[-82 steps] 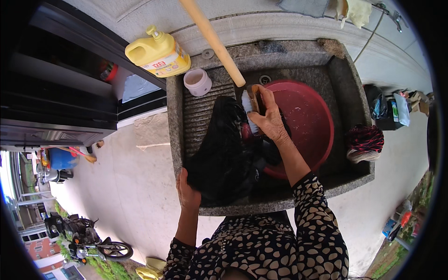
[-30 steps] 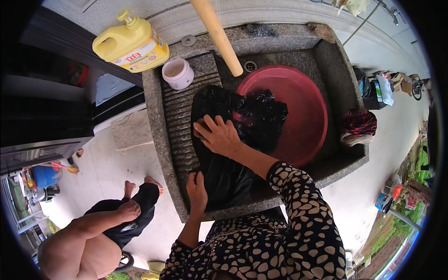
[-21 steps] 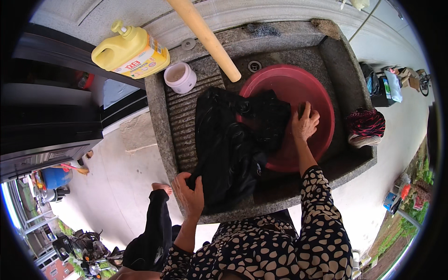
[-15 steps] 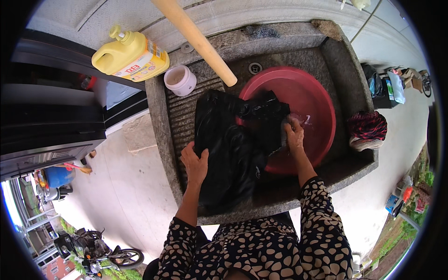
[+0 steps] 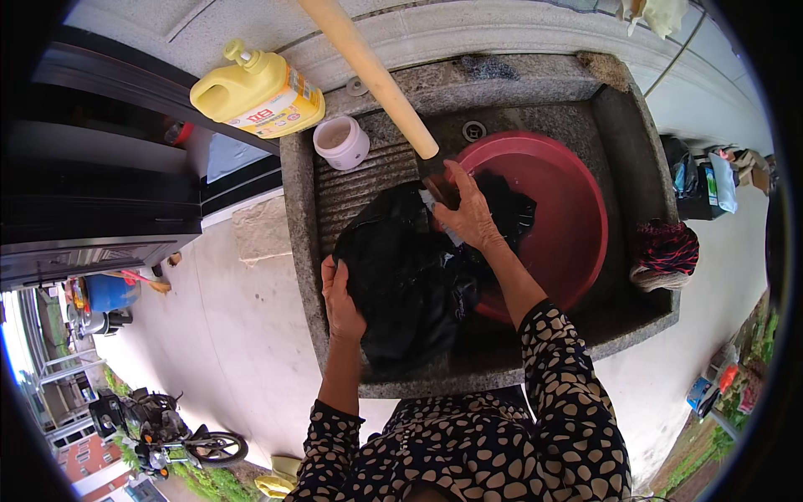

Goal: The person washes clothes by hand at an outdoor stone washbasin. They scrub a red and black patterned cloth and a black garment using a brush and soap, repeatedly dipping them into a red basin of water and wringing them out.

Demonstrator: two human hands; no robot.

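Note:
A wet black garment (image 5: 393,276) is spread over the ribbed left part of a stone wash sink, one part hanging into a red basin (image 5: 590,251) of water. At its left edge my left hand (image 5: 341,303) grips the cloth between thumb and fingers. My right hand (image 5: 470,213) is closed around what looks like a scrub brush (image 5: 441,189), with a brown back and pale bristles. The brush rests on the garment's upper right part, beside the basin rim. My palm and fingers hide part of it.
The stone sink (image 5: 299,226) holds a pinkish-white tub (image 5: 341,144) at its upper left. A yellow pump jug (image 5: 258,90) stands behind it. A wooden pole (image 5: 376,75) slants down over the sink. Dark red and black cloth (image 5: 667,249) lies on the right rim.
My right hand has moved left and up from the basin onto the garment, with the brush now showing. My left hand has shifted slightly along the garment's edge. The view has shifted a little.

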